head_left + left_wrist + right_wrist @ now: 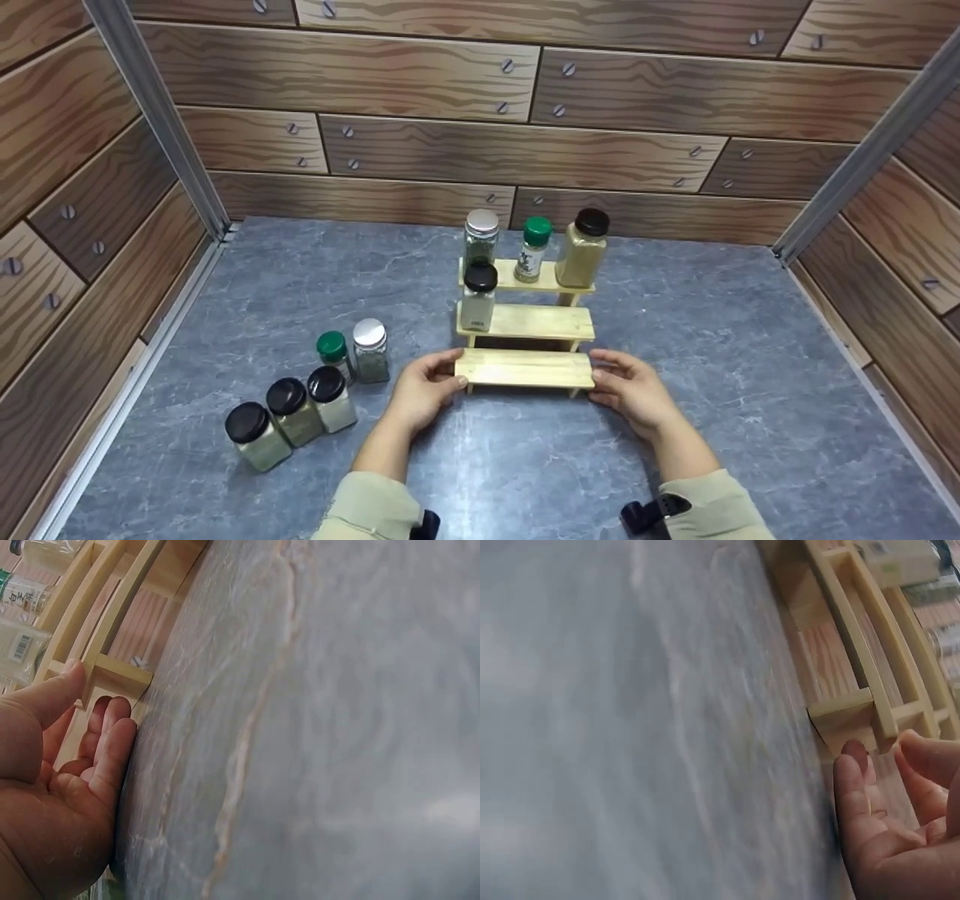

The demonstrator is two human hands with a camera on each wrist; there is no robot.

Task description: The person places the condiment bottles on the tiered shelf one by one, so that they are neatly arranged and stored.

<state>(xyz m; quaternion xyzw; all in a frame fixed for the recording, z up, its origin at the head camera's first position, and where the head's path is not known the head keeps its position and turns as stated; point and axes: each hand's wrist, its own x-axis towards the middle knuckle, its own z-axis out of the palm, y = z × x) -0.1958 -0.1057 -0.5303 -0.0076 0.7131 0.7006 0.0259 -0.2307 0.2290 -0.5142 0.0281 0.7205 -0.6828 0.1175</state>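
Note:
A three-step wooden spice rack [525,367] stands on the table between both hands. My left hand [421,390] grips the left end of its lowest step, thumb at the front corner and index finger at the back. At the opposite end my right hand [634,390] holds the same step with thumb and fingers. The top step carries a silver-lidded jar [481,236], a green-capped jar [531,255] and a tall black-capped jar [582,255]. One black-capped jar [478,304] sits at the left of the middle step. Both wrist views show thumbs against the wood.
Left of the rack several spice jars stand on the grey marbled table [525,465]: a silver-lidded jar [371,352], a green-capped jar [334,352] and black-capped ones, including a front jar [262,446]. Wood-patterned walls [420,150] enclose the back and sides.

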